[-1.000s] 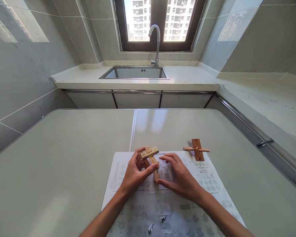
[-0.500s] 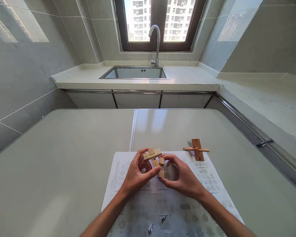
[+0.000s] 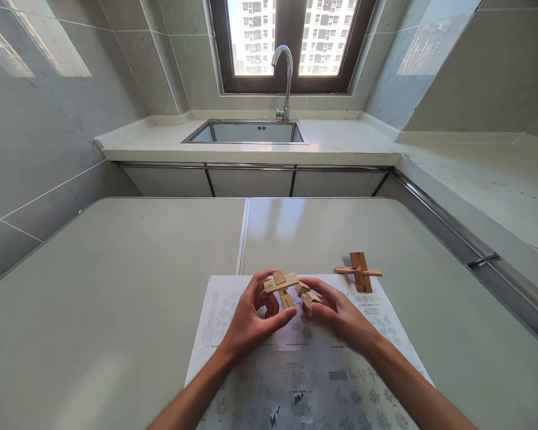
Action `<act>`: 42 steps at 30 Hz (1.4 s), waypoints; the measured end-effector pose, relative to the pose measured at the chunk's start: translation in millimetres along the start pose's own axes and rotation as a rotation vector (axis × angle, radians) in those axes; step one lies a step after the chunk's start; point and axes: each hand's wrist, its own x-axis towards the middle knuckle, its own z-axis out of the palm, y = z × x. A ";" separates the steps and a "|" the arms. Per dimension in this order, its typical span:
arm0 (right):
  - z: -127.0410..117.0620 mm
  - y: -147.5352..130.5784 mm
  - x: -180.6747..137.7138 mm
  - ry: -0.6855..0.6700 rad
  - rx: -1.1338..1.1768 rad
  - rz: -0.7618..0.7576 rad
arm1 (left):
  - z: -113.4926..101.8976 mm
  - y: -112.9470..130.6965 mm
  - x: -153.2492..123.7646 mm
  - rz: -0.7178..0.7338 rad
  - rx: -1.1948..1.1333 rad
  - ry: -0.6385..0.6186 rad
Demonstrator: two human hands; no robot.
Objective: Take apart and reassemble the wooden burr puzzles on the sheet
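Observation:
My left hand (image 3: 254, 313) is closed on a small group of interlocked wooden puzzle pieces (image 3: 281, 282), light in colour, with a dark mark on one bar. Close beside it, my right hand (image 3: 336, 310) grips a notched wooden puzzle piece (image 3: 308, 295) between thumb and fingers, tilted down to the right. The two lots of wood are very near each other; whether they touch I cannot tell. Both hands are held over a printed sheet (image 3: 233, 358) with rows of small line drawings. Some fingertips are hidden behind the wood.
Right of my hands, a darker set of crossed wooden pieces (image 3: 361, 272) lies at the sheet's upper right edge. The sheet is on a pale table (image 3: 116, 286) with a seam down it. Beyond are a counter with a sink (image 3: 246, 132), a tap (image 3: 287, 83) and a window.
My right hand has turned its wooden piece from upright to slanting and shifted slightly right. My left hand's pieces have moved a little to the right.

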 end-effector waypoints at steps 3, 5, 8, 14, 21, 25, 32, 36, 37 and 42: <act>-1.9 1.0 0.6 -0.025 -0.059 -0.009 | 3.2 1.8 -2.2 0.057 0.050 -0.031; -1.8 0.8 1.0 -0.051 -0.101 -0.018 | 5.1 3.3 -3.9 0.084 0.079 -0.044; 0.0 -2.4 1.1 -0.066 -0.136 -0.025 | 6.8 3.7 -5.5 0.117 0.108 -0.050; 3.1 -10.6 0.3 -0.089 -0.162 -0.052 | 7.7 -2.1 -6.0 0.192 0.203 -0.074; 5.7 -11.5 0.4 -0.123 -0.140 -0.071 | 9.0 -1.4 -6.6 0.224 0.294 -0.087; 6.0 -10.4 0.2 -0.148 -0.128 -0.073 | 9.1 0.8 -7.4 0.235 0.320 -0.081; 4.8 -10.7 -0.2 -0.155 -0.160 -0.090 | 8.2 1.9 -6.8 0.287 0.346 -0.092; 5.7 -8.5 -1.0 -0.131 -0.201 -0.083 | 8.4 0.9 -7.4 0.337 0.373 -0.096; 6.2 -7.9 -1.3 -0.128 -0.198 -0.077 | 8.5 0.7 -7.6 0.341 0.378 -0.093; 8.1 -7.6 -2.7 -0.123 -0.205 -0.110 | 8.8 -0.4 -7.2 0.357 0.374 -0.099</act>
